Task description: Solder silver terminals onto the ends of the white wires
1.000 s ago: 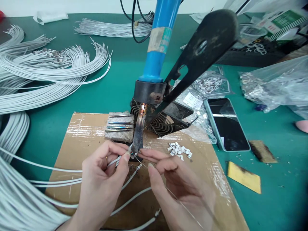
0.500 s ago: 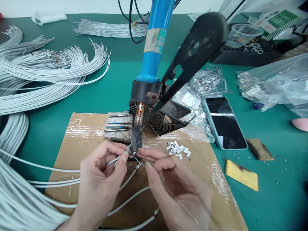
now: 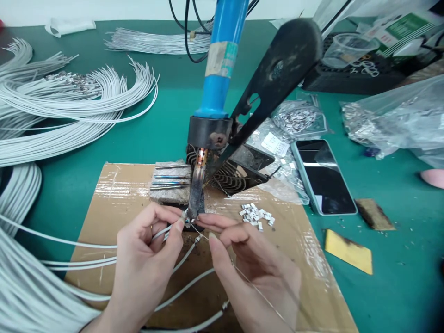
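A blue soldering iron (image 3: 222, 69), held in a black bracket (image 3: 277, 74), points down with its dark tip between my hands. My left hand (image 3: 149, 263) is closed in a pinch on a white cable (image 3: 162, 232), its end right at the tip. Thin solder wire (image 3: 255, 289) runs through the fingers of my right hand (image 3: 249, 273), and its end reaches the tip. Fingers of my right hand also sit close to the joint, whose details are too small to make out. Below, another white cable (image 3: 187, 256) lies with a metal terminal on its end.
Brown cardboard (image 3: 114, 194) covers the green table. Small metal pieces (image 3: 255, 215) lie to the right, near a phone (image 3: 326, 178) and a yellow sponge (image 3: 348, 251). Bundles of white cables (image 3: 69, 134) fill the left. A small fan (image 3: 236, 173) stands behind the tip.
My right hand has shifted very slightly left with the solder wire. The iron appears slightly further left at its top. My left hand stays nearly in place.
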The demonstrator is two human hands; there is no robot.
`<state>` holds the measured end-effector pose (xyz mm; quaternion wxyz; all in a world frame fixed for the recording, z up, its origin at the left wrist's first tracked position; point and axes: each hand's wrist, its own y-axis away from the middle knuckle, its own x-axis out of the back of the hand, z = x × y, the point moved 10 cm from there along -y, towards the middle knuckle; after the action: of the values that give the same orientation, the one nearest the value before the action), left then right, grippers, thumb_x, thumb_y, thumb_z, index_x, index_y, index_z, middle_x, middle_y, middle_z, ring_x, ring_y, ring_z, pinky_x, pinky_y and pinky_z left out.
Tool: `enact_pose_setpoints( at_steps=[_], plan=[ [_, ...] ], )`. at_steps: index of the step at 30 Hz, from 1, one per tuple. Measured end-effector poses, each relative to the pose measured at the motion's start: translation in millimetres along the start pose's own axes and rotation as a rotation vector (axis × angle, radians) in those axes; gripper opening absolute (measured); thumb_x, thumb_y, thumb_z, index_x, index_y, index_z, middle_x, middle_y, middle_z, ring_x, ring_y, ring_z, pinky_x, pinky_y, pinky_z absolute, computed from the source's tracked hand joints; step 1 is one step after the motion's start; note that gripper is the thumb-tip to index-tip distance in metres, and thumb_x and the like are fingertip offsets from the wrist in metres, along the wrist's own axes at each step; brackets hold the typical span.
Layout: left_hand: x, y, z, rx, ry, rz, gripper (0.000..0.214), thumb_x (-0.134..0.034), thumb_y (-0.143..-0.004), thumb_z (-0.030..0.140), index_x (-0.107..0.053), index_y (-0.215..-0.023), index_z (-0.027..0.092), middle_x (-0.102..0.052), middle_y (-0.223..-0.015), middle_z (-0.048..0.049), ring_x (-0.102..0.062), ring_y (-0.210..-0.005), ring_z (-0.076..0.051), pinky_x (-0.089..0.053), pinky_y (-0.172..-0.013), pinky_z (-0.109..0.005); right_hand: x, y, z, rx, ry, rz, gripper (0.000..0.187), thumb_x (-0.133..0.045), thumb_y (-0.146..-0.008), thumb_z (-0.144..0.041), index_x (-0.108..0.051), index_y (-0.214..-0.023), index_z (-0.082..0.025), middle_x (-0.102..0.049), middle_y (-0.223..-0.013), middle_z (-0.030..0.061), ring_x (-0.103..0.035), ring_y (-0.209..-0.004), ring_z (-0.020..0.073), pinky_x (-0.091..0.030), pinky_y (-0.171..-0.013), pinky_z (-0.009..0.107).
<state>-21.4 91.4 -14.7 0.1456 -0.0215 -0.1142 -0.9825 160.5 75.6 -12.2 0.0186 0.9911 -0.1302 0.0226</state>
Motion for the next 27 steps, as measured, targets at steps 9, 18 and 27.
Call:
enact_pose_setpoints(
  at_steps=[9, 18, 27],
  plan=[
    [-0.1, 1.3, 0.8, -0.009, -0.001, 0.013, 0.011, -0.075, -0.082, 0.012, -0.071, -0.073, 0.019, -0.076, -0.084, 0.0, -0.073, -0.068, -0.01, -0.056, -0.062, -0.013, 0.1, -1.2, -2.3, 0.017, 0.014, -0.014, 0.021, -0.07, -0.093, -0.019, -0.064, -0.074, -0.024, -0.084, -0.103, 0.0065, -0.08, -0.1, 0.0226, -0.064, -0.079, 0.027],
    [-0.6, 2.2, 3.4, -0.002, 0.043, 0.03, 0.015, -0.076, -0.08, 0.008, -0.072, -0.071, 0.019, -0.076, -0.082, 0.0014, -0.069, -0.063, -0.006, -0.052, -0.058, -0.009, 0.0, 0.1, -0.3, -0.013, -0.038, 0.009, 0.019, -0.071, -0.092, -0.017, -0.066, -0.075, -0.024, -0.083, -0.104, 0.0035, -0.08, -0.097, 0.0183, -0.062, -0.076, 0.022],
    [1.0, 2.2, 4.0, -0.003, 0.037, 0.045, 0.015, -0.075, -0.081, 0.008, -0.071, -0.07, 0.018, -0.078, -0.082, 0.0013, -0.068, -0.063, -0.004, -0.051, -0.06, -0.006, -0.8, -1.1, -4.0, 0.03, -0.024, -0.004, 0.02, -0.071, -0.091, -0.015, -0.065, -0.075, -0.026, -0.083, -0.103, -0.0012, -0.079, -0.096, 0.0148, -0.06, -0.083, 0.021]
  ],
)
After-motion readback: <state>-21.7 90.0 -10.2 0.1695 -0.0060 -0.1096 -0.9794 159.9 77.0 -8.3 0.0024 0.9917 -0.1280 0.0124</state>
